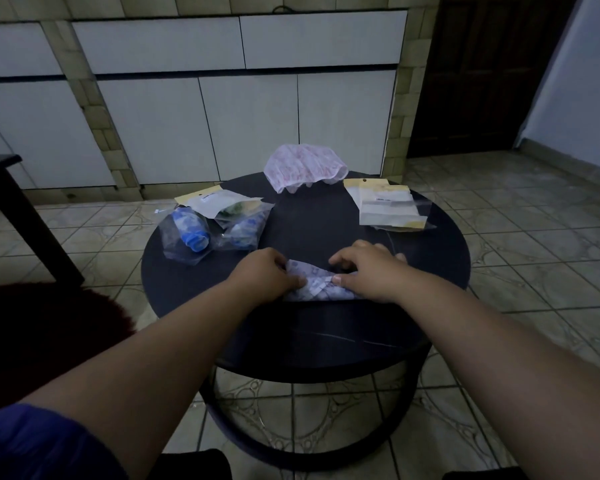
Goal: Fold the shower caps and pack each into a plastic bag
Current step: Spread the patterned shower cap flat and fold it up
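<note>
Here the lilac shower cap (314,284) lies between both hands — curled fingers (338,262) pinching it.

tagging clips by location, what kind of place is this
Probably a room in a home, not a workshop: a low round dark table on a patterned tiled floor, white built-in cabinets along the wall, and a dark wooden door on the right.

Lilac patterned shower cap (314,284) | white cap with pink print (303,168) | blue caps in clear bags (191,233) | black round table (326,344)
</note>
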